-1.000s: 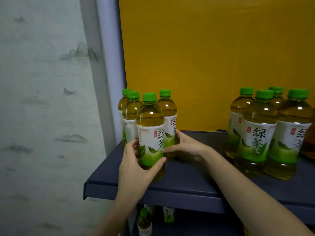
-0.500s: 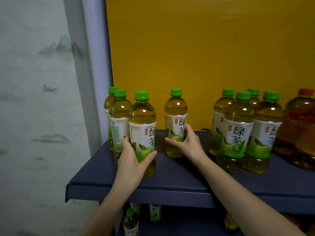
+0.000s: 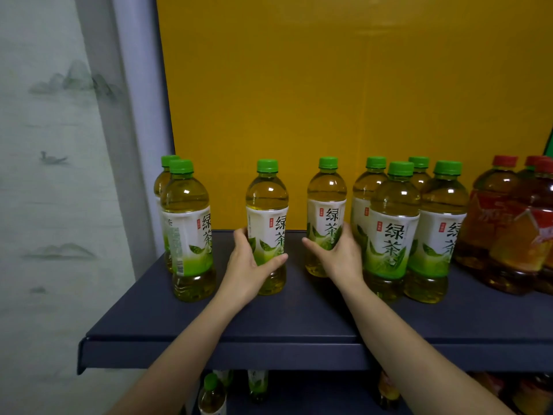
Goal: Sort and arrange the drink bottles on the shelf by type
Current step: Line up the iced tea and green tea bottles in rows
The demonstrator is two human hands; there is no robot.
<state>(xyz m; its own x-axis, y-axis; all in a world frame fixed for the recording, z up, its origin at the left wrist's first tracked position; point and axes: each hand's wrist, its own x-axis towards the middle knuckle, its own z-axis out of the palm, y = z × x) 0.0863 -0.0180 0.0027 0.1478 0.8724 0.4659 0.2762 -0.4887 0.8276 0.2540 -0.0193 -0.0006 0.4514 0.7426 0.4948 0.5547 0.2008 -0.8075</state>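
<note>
The yellow back panel [image 3: 329, 100] stands flat and matte behind the shelf [image 3: 299, 319], a dark blue board with a folded front lip. At the right end of the shelf stand the red-capped bottles [image 3: 505, 235], bigger, with brown drink and red labels; they are kept apart as another type.

Left of them on the shelf, four green tea bottles [image 3: 392, 235] stand tightly together, and at the left end of the shelf a pair of the same bottles [image 3: 187, 235] stands one behind the other. All are clear ribbed plastic with rounded shoulders, pale yellow-green liquid, glossy white-and-green labels and green screw caps.

In the middle of the shelf two more bottles stand upright, apart from both groups. The left hand [image 3: 248, 265] curls round the lower label of the left bottle [image 3: 267, 205], with the thumb across the front. The right hand [image 3: 341, 259] wraps the right bottle [image 3: 327, 199] in the same way, just beside the four. I think both are gripped low so that they slide without tipping, probably to join one green group.
</note>
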